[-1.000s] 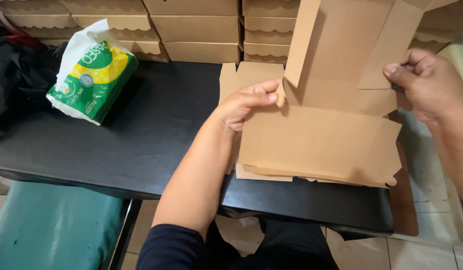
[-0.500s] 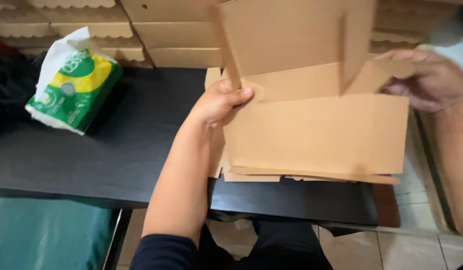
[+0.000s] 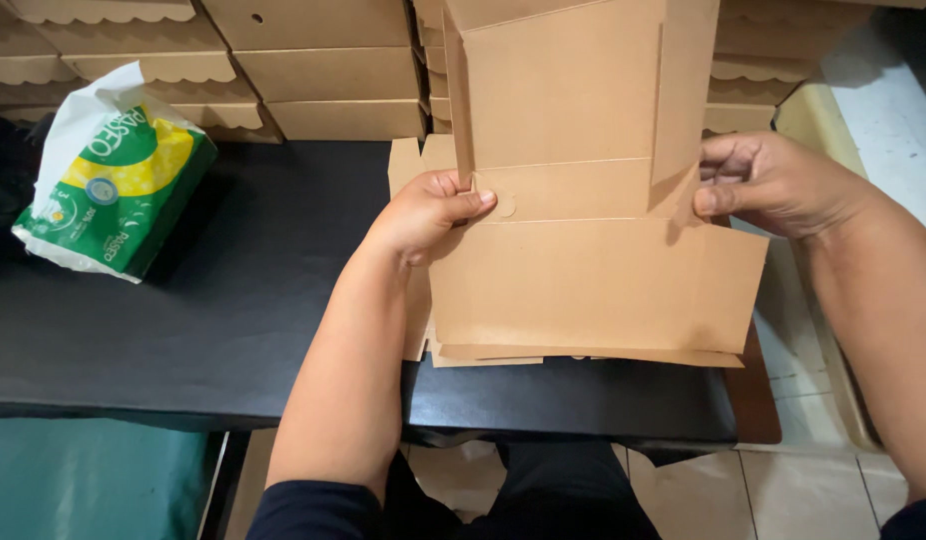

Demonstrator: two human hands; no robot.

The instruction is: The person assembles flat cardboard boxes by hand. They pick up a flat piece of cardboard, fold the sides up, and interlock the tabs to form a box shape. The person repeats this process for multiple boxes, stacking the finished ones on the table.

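Note:
A brown cardboard box blank (image 3: pixel 593 270) stands partly folded over the black table (image 3: pixel 233 300), its back panel and side flaps raised. My left hand (image 3: pixel 428 212) grips its left edge, thumb pressed on the front near a small round tab. My right hand (image 3: pixel 773 185) pinches the right side flap where it meets the fold. A few flat blanks (image 3: pixel 483 355) lie under it on the table.
Stacks of folded brown boxes (image 3: pixel 323 75) with scalloped edges line the table's far side. A green, yellow and white tissue pack (image 3: pixel 113 180) lies at the left. Dark fabric sits at the far left edge. Tiled floor (image 3: pixel 833 470) shows at the right.
The back panel and side flaps have swung up to stand more upright. Both hands have shifted along the fold line, the right one now pinching the right flap.

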